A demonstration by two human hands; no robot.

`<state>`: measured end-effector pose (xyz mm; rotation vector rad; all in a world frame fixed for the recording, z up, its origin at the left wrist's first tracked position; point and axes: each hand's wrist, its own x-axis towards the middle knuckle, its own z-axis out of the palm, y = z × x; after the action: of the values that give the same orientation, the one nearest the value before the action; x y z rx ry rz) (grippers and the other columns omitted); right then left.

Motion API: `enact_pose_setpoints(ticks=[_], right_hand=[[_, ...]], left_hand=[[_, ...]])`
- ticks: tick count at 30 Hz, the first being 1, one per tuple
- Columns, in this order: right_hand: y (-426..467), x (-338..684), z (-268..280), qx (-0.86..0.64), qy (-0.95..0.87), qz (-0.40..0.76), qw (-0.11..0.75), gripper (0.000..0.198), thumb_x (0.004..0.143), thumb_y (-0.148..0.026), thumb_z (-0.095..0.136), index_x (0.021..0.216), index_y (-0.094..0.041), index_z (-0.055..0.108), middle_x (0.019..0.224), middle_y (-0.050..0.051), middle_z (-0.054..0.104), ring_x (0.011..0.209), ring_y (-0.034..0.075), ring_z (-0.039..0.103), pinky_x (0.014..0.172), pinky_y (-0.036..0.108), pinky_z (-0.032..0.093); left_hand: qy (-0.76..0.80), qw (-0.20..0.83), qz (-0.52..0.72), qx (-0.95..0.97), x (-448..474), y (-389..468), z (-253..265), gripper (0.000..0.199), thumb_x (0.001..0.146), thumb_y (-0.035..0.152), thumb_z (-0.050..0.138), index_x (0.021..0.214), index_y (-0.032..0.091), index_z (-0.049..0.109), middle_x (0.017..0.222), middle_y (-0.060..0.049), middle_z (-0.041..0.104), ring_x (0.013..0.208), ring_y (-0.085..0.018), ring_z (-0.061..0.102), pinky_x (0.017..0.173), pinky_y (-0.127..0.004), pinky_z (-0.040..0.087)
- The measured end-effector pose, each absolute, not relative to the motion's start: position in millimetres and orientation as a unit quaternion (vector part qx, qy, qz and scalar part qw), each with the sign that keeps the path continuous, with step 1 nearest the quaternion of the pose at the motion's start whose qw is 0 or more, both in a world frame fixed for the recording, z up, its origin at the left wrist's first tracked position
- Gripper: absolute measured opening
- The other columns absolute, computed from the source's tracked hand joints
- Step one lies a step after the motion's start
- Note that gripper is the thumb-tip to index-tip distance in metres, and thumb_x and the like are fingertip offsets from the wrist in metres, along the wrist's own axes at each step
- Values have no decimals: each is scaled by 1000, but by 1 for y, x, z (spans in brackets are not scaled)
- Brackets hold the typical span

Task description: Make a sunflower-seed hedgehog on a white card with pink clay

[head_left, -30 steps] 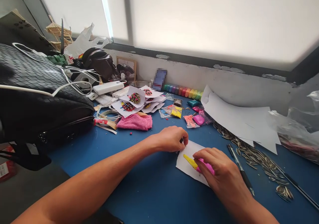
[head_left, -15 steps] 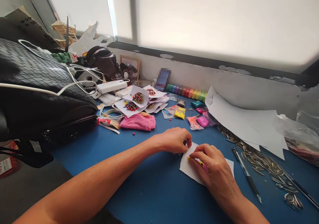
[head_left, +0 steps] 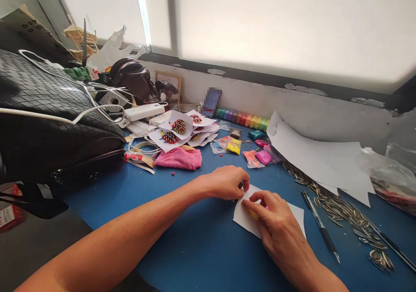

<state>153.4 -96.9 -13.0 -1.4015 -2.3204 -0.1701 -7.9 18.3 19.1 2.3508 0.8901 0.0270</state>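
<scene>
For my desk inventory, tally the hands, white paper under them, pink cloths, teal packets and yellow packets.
Left hand and right hand: 2
White paper: 1
Pink cloth: 1
Teal packet: 1
Yellow packet: 1
Total: 6

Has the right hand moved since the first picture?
Yes: against the pen lying on the table, the right hand has shifted left, toward the left hand.

One camera, as I see it: head-worn, above the near side of the blue table [head_left: 195,244], facing forward and down; left hand [head_left: 229,183] and right hand [head_left: 278,222] near, pale blinds [head_left: 286,27] beyond.
</scene>
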Motion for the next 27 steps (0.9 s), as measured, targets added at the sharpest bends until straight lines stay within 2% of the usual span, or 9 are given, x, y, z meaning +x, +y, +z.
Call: enact_pose_setpoints(ticks=[7, 11, 16, 23, 25, 27], right_hand=[[-99, 160, -17, -511, -830, -69, 213, 50, 81, 0, 42, 115, -26, 68, 105, 9, 64, 86, 19, 61, 72, 34, 55], [-100, 163, -18, -510, -834, -73, 197, 47, 82, -2, 44, 111, -27, 70, 108, 9, 64, 87, 19, 61, 71, 33, 54], [-99, 157, -13, -505, -832, -100, 206, 44, 81, -1, 41, 102, -24, 73, 101, 11, 65, 84, 20, 61, 68, 32, 54], [-98, 156, -18, -507, -834, -99, 196, 46, 80, -1, 42, 103, -25, 73, 102, 11, 66, 83, 20, 60, 69, 34, 52], [-98, 157, -19, -508, -834, -97, 191, 48, 80, 0, 42, 106, -26, 73, 105, 11, 66, 84, 20, 61, 68, 33, 52], [-99, 162, -16, -508, -834, -99, 194, 54, 80, 0, 42, 118, -27, 69, 108, 11, 66, 86, 20, 62, 69, 33, 53]], left_hand=[[334, 303, 10, 892, -8, 17, 20, 25, 78, 19, 59, 100, 22, 70, 87, 0, 71, 84, -17, 64, 66, -22, 43], [337, 301, 8, 892, -8, 16, 21, 25, 78, 19, 58, 100, 22, 70, 87, 0, 71, 85, -17, 64, 67, -22, 44], [337, 300, 7, 893, -8, 17, 21, 26, 78, 18, 59, 100, 23, 70, 89, 0, 71, 87, -18, 64, 66, -22, 43], [332, 303, 10, 893, -8, 18, 19, 24, 78, 18, 59, 99, 22, 70, 87, 0, 71, 86, -17, 64, 66, -22, 43], [332, 303, 10, 894, -8, 18, 19, 24, 78, 19, 59, 99, 22, 70, 87, 0, 71, 85, -17, 64, 66, -22, 43], [331, 303, 10, 894, -8, 18, 18, 23, 79, 20, 60, 99, 22, 70, 86, 1, 71, 83, -16, 64, 65, -22, 42]])
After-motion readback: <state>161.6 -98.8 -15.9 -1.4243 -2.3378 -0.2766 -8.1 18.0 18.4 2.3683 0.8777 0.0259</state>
